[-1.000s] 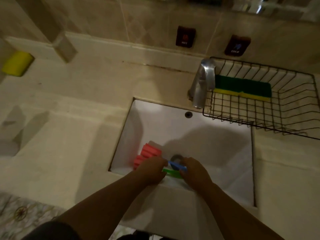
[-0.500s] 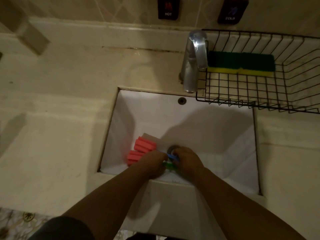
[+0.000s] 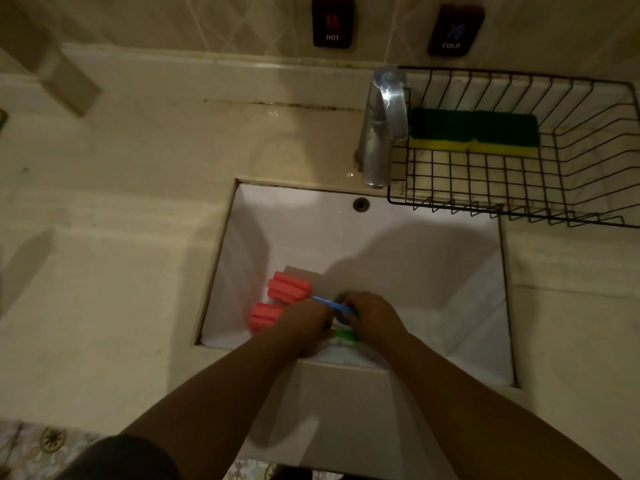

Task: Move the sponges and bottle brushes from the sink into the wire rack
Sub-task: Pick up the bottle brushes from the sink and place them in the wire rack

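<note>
Sink contents: two bottle brushes lie at the near left of the white sink (image 3: 398, 244), over the drain area. One has a pink foam head (image 3: 289, 291) and a blue handle (image 3: 329, 304); the other has a pink foam head (image 3: 265, 315), partly covered, and a green handle (image 3: 344, 335).
Left hand: the left hand (image 3: 304, 323) is curled over the handles close to the foam heads; which handle it holds cannot be told, as the fingers are hidden.
Right hand: the right hand (image 3: 372, 320) is clenched over the far ends of both handles; whether it grips one or both cannot be told.
Wire rack: the black wire rack (image 3: 588, 188) stands on the counter right of the faucet (image 3: 382, 126), with two green-and-yellow sponges (image 3: 474, 135) already lying along its back wall.
Progress: judged late stage; sponges racked, brushes not yet lifted.
Risk, slip: wet plastic handles gathered in a shared grip may slide apart, dropping a brush back into the sink.
Risk, snag: long brushes carried crosswise may strike the faucet or catch the rack's near rim.
Risk, drip: soaked foam heads would likely wet the counter in transit.
Risk, visibility: dim light hampers judging the grip.
</note>
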A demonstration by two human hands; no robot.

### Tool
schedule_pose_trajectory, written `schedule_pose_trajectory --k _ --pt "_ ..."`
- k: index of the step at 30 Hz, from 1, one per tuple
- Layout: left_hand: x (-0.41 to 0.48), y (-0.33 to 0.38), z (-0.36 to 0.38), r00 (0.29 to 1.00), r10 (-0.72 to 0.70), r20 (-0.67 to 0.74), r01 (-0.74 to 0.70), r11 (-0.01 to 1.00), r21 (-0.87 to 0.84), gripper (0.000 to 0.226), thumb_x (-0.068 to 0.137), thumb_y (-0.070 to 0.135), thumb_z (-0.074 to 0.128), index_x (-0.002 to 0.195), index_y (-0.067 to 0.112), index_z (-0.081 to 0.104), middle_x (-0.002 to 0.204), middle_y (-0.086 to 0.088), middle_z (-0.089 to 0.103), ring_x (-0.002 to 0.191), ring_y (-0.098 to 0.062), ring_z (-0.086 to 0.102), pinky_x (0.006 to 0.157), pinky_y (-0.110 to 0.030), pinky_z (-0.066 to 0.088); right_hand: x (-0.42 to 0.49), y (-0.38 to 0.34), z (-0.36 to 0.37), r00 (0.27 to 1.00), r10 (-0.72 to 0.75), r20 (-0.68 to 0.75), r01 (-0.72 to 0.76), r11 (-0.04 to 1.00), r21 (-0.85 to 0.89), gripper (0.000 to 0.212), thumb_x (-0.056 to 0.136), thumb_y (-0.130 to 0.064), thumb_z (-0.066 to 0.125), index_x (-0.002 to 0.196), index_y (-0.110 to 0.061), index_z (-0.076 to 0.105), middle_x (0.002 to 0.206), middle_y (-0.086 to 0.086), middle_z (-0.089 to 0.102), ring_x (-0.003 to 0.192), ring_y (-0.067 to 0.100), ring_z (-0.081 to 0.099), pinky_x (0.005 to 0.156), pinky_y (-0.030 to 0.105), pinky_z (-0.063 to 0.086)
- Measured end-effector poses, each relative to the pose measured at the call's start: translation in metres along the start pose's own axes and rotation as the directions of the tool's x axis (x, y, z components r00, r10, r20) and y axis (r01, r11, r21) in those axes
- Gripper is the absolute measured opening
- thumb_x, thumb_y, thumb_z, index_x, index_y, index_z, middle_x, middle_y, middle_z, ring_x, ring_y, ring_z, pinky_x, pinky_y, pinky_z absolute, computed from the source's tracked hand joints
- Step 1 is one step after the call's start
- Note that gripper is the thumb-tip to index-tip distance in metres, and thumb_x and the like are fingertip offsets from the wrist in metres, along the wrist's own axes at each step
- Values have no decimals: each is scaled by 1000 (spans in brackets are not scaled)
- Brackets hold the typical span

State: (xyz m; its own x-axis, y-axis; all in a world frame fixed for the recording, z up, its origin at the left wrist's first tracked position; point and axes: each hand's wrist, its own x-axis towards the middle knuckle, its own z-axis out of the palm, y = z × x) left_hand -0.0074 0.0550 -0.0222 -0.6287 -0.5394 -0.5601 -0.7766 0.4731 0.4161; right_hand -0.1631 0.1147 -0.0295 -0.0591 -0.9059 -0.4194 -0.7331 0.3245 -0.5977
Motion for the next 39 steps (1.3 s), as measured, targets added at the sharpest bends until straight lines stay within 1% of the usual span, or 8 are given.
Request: schedule_pose_trajectory --k 3,8,12,14,24,29,34,39 --pt "-4 8 -8 998 47 -37 -47 999 6 20 88 33 69 92 13 71 93 -7 72 84 -22 66 79 -31 51 -4 -6 -8 999 -6 -38 6 1000 8 15 86 -24 65 97 -14 70 93 10 68 86 27 61 74 37 50" --pt "-18 25 -20 981 170 -91 -172 985 -13 17 87 25 69 98 13 71 94 -7 73 84 -22 67 70 -25 42 -17 -13 -25 995 -22 -100 14 997 -82 14 86 -23 64 98 -16 67 90 9 64 82 26 58 66 32 42" --pt "-32 40 -36 960 236 -150 -240 971 -11 19 89 26 67 102 13 69 98 -6 72 81 -14 64 80 -30 53 -32 -18 -43 978 -42 -203 4 983 -182 14 92 -28 58 93 -15 61 87 4 59 78 21 55 66 31 44" --pt "-39 48 -46 954 250 -163 -256 967 -17 13 90 26 66 96 15 69 93 -2 72 76 -8 61 81 -29 55 -41 -21 -54 969 -50 -244 1 980 -198 15 94 -31 57 92 -16 60 86 0 56 76 16 53 65 26 42" --pt "-69 88 -108 947 280 -159 -265 958 107 10 88 23 68 92 15 72 92 -1 71 85 -14 65 84 -29 53 -76 -60 -117 918 -118 -378 20 967 -255 16 94 -36 56 80 -28 54 80 -7 53 69 7 48 58 16 33" --pt "-84 104 -143 884 366 -292 -330 929 165 16 91 33 63 92 18 68 90 1 68 80 -10 59 77 -24 47 -83 -85 -156 859 -200 -471 78 961 -265 15 93 -37 59 82 -27 58 79 -9 52 71 6 47 58 13 28" --pt "-97 120 -177 812 445 -377 -395 895 205 19 93 37 60 91 19 66 86 6 62 71 -2 49 65 -15 35 -87 -106 -187 820 -186 -540 18 953 -302 11 93 -39 57 91 -28 60 87 -11 55 79 5 50 65 14 34" --pt "-110 133 -205 701 536 -470 -441 844 305 17 94 35 60 96 19 65 98 1 67 80 -4 54 74 -19 41 -100 -126 -221 779 -208 -591 61 964 -260 15 94 -40 57 90 -26 63 86 -6 60 78 6 54 69 23 48"
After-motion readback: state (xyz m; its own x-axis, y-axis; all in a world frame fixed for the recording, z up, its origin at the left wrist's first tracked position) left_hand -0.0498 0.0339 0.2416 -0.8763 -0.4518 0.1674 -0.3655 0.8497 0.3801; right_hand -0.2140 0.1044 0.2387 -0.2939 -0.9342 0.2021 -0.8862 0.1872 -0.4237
